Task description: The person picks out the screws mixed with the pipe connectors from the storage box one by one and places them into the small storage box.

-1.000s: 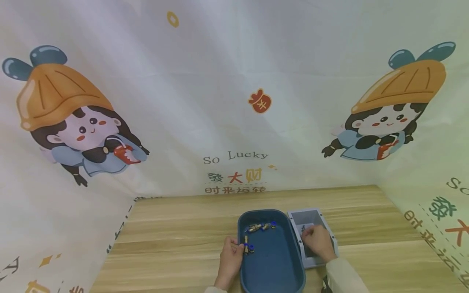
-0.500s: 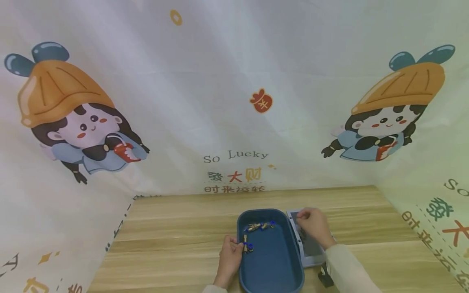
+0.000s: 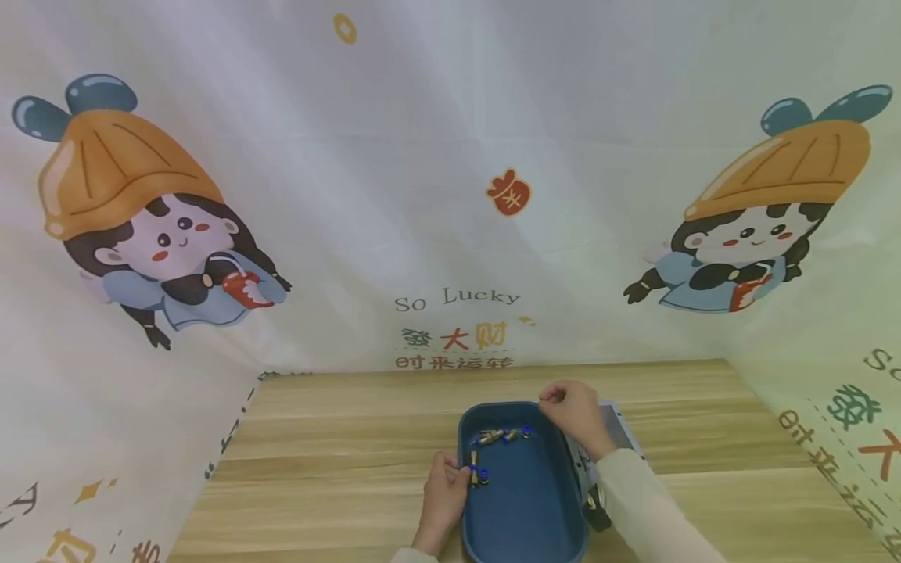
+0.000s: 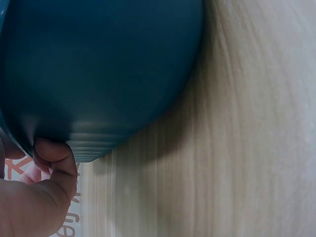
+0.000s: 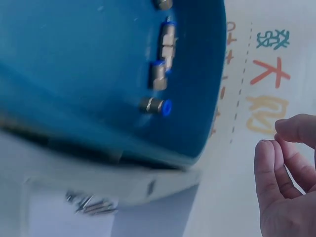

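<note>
At the left rim of the blue tray (image 3: 524, 500), my left hand (image 3: 445, 493) pinches the edge between thumb and curled finger, as the left wrist view also shows. Just inside that rim lie a brass pipe fitting (image 3: 474, 457) and a smaller one with a blue collar (image 3: 482, 475). More brass fittings (image 3: 493, 437) lie in the far end. My right hand (image 3: 580, 414) hovers at the tray's far right corner, in front of the grey box (image 3: 619, 426). Its thumb and fingertips (image 5: 265, 148) are drawn together; I see nothing between them.
Small metal pieces (image 5: 91, 203) lie on a pale sheet inside the grey box, blurred in the right wrist view. A black object (image 3: 598, 518) sits near the right wrist. Wooden table (image 3: 338, 453) surrounds the tray, with printed cloth (image 3: 450, 258) behind and beside it.
My right hand has come up out of the grey box and moved left to the blue tray's far right corner. The left hand stays at the tray's left rim.
</note>
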`<state>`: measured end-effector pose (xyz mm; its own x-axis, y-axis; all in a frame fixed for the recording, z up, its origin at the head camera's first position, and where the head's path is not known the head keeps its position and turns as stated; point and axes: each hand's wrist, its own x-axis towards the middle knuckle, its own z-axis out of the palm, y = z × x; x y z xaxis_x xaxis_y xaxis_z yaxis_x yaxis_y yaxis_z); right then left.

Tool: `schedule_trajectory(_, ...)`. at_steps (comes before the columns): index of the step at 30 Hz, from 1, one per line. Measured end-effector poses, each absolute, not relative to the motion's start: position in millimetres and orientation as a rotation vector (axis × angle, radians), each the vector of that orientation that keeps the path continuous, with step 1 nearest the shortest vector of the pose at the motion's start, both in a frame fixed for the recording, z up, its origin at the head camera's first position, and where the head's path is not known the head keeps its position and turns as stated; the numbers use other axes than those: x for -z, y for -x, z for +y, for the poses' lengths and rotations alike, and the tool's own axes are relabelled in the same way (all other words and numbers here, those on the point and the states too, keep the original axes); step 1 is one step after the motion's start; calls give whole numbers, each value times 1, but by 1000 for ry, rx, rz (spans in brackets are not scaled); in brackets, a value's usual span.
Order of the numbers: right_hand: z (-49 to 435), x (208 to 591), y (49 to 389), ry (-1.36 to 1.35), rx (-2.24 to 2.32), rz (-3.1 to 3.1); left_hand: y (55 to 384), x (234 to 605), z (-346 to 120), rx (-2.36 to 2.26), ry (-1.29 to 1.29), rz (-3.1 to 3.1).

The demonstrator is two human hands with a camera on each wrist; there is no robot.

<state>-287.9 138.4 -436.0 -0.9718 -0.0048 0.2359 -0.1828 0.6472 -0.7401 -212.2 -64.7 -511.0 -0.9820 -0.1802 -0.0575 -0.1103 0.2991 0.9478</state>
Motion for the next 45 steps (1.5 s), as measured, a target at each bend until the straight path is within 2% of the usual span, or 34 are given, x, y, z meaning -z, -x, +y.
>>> schedule_trajectory(10,101,446,298,-223,-1280,-2630,210,513,-68,1782,-226,-2462)
schedule_trajectory(18,79,471,305,-257,-1262,-2614,210,513,-71,1773,-192,-2464)
schedule_trajectory(35,59,510,310,-212,-1168,-2673,207,511,-69,1780,-153,-2446)
schedule_trajectory(45,50,517,309,-196,-1070,-2720,207,510,-72,1778,-150,-2454)
